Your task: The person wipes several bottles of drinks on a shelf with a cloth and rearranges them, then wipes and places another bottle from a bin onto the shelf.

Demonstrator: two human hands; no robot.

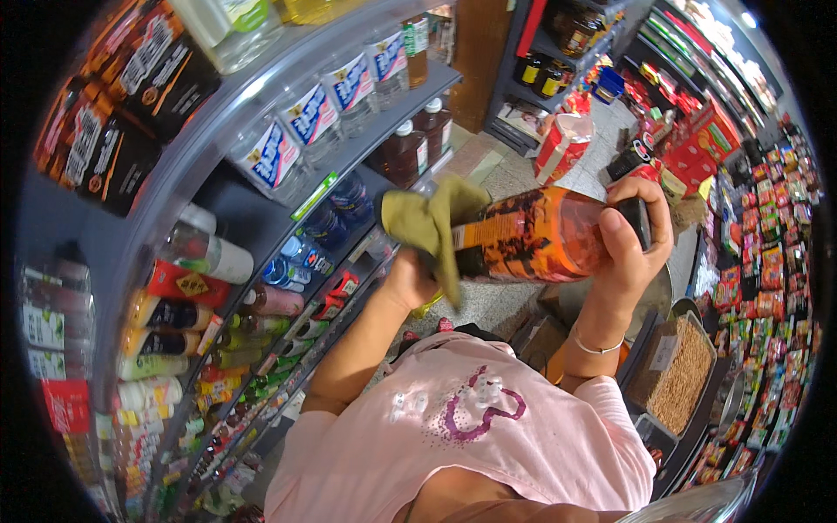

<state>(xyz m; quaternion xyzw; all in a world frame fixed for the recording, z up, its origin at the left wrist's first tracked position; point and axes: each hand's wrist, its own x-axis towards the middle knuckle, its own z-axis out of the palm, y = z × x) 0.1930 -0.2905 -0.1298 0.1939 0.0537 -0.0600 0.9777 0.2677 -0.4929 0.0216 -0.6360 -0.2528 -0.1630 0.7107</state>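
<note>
My right hand (631, 242) grips a large plastic drink bottle (529, 235) by its neck and dark cap. The bottle lies nearly level before my chest, its base towards the left, with an orange and black label around it. My left hand (413, 281) holds an olive-green cloth (444, 225) against the base end of the bottle. Part of the cloth covers that end, and the fingers of my left hand are mostly hidden behind it.
At my left stands a grey shelf unit (274, 196) with large clear bottles (314, 124), dark-brown bottles (405, 153) and shrink-wrapped packs (98, 140). A red and white bag (565, 147) stands on the floor ahead. To my right are a grain bin (683, 379) and racks of small packets (771, 261).
</note>
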